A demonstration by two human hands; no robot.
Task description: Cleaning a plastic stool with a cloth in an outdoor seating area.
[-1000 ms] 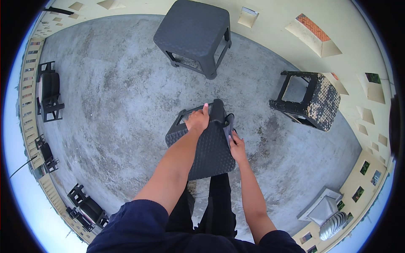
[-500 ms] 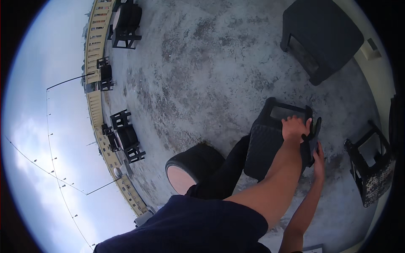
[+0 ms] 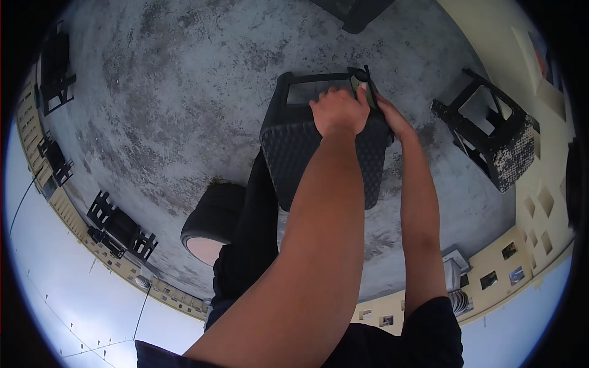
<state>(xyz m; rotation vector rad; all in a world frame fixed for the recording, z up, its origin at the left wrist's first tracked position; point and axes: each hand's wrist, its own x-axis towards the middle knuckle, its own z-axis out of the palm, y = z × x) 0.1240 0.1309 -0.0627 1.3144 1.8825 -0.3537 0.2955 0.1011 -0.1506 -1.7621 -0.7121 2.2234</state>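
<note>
Stool: we hold a dark woven plastic stool (image 3: 319, 153) up off the grey rooftop floor (image 3: 159, 92). It is tipped, with its open underside showing at the top, and it sits in front of our legs, near the middle of the floor.
Left hand: our left hand (image 3: 339, 110) is curled over the top rim of the stool, its grip closed on that rim.
Right hand: our right hand (image 3: 389, 116) is on the right top corner of the stool, just beside the left hand. Its fingers go behind the rim, so its grip is on the stool too.
Legs: black trousers (image 3: 254, 233) hang below the stool, with one raised shoe (image 3: 211, 224) to their left.
Other stool: a second dark stool (image 3: 491, 135) lies on its side near the right edge of the floor, well apart from ours.
Far stool: part of another dark stool (image 3: 356, 9) shows at the far edge.
Wall: a low cream wall (image 3: 540, 202) runs along the right edge of the floor.
Chairs: black chairs (image 3: 119, 230) stand along the left edge.
</note>
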